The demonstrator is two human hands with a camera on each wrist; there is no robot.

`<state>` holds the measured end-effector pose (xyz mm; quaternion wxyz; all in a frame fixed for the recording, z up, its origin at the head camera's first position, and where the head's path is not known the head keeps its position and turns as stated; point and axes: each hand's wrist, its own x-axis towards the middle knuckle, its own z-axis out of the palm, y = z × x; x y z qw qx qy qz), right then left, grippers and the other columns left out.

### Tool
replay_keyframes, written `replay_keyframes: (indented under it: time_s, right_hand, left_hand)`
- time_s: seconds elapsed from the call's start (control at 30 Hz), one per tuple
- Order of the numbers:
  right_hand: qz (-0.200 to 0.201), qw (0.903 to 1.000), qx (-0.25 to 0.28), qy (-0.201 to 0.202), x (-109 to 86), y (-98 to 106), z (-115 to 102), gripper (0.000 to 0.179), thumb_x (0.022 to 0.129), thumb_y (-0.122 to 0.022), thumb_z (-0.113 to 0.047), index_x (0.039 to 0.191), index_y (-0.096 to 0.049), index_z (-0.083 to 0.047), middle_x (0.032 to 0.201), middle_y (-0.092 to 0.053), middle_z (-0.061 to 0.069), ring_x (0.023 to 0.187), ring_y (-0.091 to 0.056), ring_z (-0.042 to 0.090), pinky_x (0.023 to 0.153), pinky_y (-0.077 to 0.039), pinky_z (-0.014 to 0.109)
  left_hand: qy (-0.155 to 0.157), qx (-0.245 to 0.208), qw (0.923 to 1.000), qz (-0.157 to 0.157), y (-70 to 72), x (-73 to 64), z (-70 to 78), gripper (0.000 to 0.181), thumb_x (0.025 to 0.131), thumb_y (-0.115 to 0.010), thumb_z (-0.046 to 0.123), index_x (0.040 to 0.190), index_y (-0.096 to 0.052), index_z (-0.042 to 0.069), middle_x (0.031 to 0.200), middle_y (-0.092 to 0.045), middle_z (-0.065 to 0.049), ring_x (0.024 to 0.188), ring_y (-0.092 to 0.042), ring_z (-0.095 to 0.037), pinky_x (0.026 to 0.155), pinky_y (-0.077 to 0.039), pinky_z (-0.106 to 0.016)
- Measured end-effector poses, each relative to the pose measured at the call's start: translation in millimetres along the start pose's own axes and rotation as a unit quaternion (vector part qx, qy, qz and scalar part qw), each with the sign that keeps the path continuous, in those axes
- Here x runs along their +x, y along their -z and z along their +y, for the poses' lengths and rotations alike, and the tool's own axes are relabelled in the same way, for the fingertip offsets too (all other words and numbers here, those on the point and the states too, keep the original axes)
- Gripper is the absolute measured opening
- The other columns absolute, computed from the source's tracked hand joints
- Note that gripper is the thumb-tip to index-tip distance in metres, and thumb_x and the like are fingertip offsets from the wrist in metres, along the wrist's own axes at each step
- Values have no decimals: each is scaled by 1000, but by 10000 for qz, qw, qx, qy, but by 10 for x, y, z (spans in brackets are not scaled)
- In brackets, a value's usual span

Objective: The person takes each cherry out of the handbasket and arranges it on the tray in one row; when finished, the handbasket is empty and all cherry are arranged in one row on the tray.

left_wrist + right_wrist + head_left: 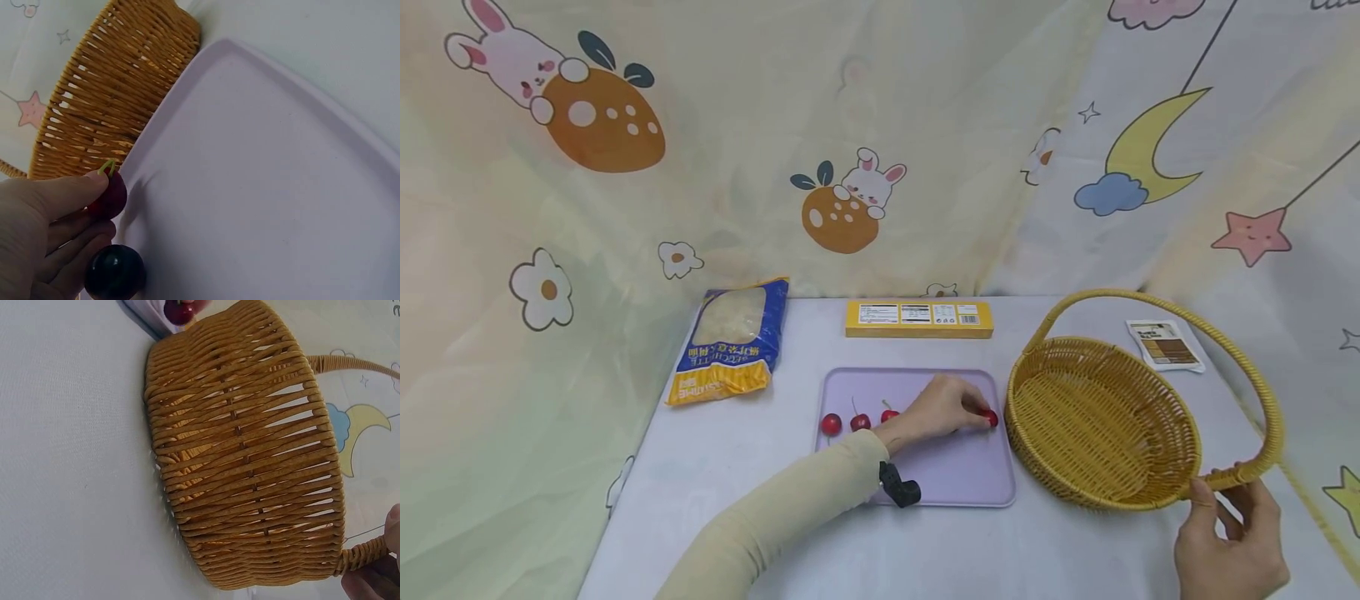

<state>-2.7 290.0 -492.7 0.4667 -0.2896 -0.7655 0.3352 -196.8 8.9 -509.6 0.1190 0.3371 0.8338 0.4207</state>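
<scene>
My left hand (943, 408) reaches across the lilac tray (955, 492) and pinches a red cherry (990, 418) at its right edge. In the left wrist view the pinched cherry (111, 199) has a short green stem, and a dark, round, shiny fruit (114, 272) is just beside the curled fingers. Three more cherries (861, 422) show in a row on the tray left of the hand. With thumb and fingers, my right hand (1232, 537) grips the near base of the handle of the woven basket (1090, 417). The basket stands against the tray's right side.
A blue and yellow pasta bag (726, 342) lies at the back left. Behind the tray sits a yellow box (919, 320). A small white and brown packet (1165, 345) lies beyond the basket, whose tall handle (1232, 354) arches over it. Printed cloth (737, 125) hangs around the table.
</scene>
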Motion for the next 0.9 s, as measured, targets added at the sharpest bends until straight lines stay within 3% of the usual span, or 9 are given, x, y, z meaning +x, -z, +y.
replay_keyframes:
  time_s: [0.17,0.37,0.53,0.63,0.77,0.9]
  right_hand:
    - [-15,10000,-18,-4,-13,-2,-1,48,93,-80,-17,138,-67,-28,118,-65,-28,109,-62,-12,90,-49,5]
    - [-36,10000,-12,-8,-1,-30,-5,48,94,-79,-17,138,-66,-31,125,-72,-11,110,-62,-11,91,-49,5]
    - [-66,10000,-49,5,26,-58,21,47,94,-79,-19,138,-65,-31,126,-72,-9,111,-61,-12,92,-49,6]
    - [-94,9998,-140,-42,26,-55,39,48,95,-78,-22,140,-64,-30,124,-70,-14,110,-59,-14,93,-48,6]
    - [-174,9995,-196,-193,27,-25,26,48,96,-77,-25,141,-63,-29,122,-65,-19,112,-59,-13,96,-48,7]
    - [-231,9947,-731,-689,-22,78,-178,53,100,-67,-34,151,-52,-31,143,-62,-8,132,-55,1,113,-42,18]
  left_hand:
    - [-106,347,9993,-59,-17,-10,-18,16,86,-87,22,101,-84,18,92,-80,13,84,-63,9,80,-48,-13]
    - [-122,458,9989,8,-16,-20,-38,19,86,-87,22,104,-83,17,94,-80,10,86,-64,6,79,-48,-13]
    - [41,397,9992,102,38,-48,-4,23,88,-86,23,108,-82,13,99,-80,5,81,-64,3,74,-49,-13]
    - [227,180,9994,173,128,-113,43,27,90,-83,26,113,-81,12,106,-80,2,83,-67,0,76,-52,-15]
    - [323,27,9988,375,309,-256,84,36,91,-82,32,121,-79,13,116,-79,-3,101,-74,-13,86,-55,-22]
    - [334,321,9972,585,521,-466,113,42,92,-80,38,128,-76,17,123,-77,-4,110,-72,-23,92,-57,-33]
